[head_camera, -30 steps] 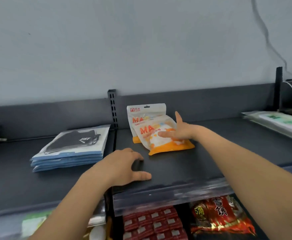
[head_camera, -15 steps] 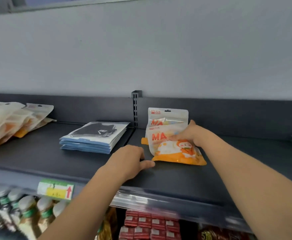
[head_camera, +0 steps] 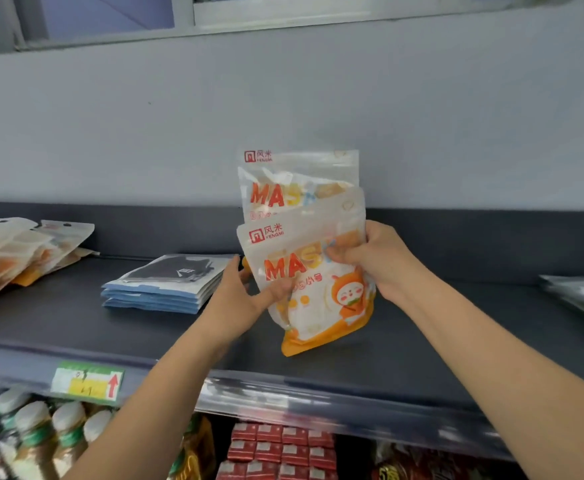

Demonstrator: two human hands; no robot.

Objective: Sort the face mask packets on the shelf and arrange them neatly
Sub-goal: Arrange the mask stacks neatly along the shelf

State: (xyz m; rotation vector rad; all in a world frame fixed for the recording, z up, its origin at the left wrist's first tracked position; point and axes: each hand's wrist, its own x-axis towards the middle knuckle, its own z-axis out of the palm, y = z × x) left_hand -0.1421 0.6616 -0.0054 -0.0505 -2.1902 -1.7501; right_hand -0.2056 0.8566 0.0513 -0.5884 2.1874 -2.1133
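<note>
Plainly this is a gathering step. At the far left of the dark grey metal shelf (head_camera: 58, 327) lies a slumped pile of orange-and-white plastic pouches (head_camera: 13, 258), fanned and uneven. Near it, towards the middle, sits a squared stack of flat blue-edged packets (head_camera: 166, 289) with a black mask showing on top.

Just right of that stack, the left hand (head_camera: 238, 299) meets the pair of orange-and-white MASK packets (head_camera: 315, 271) — thumb pressed across the front one, fingers reaching up along its left edge. The pair stands upright over the middle of the shelf, the rear packet riding higher than the front. Whether its bottom edge touches the shelf I cannot tell. The right hand (head_camera: 377, 261) clamps the right edge, fingers curled over the front face, forearm stretched up from the lower right. At the far right lie clear flat packets (head_camera: 581, 296), half out of view.

As I judge it, the next move calls for squaring the two packets flush, then carrying them left to the matching pile — well apart, past the blue stack.
</note>
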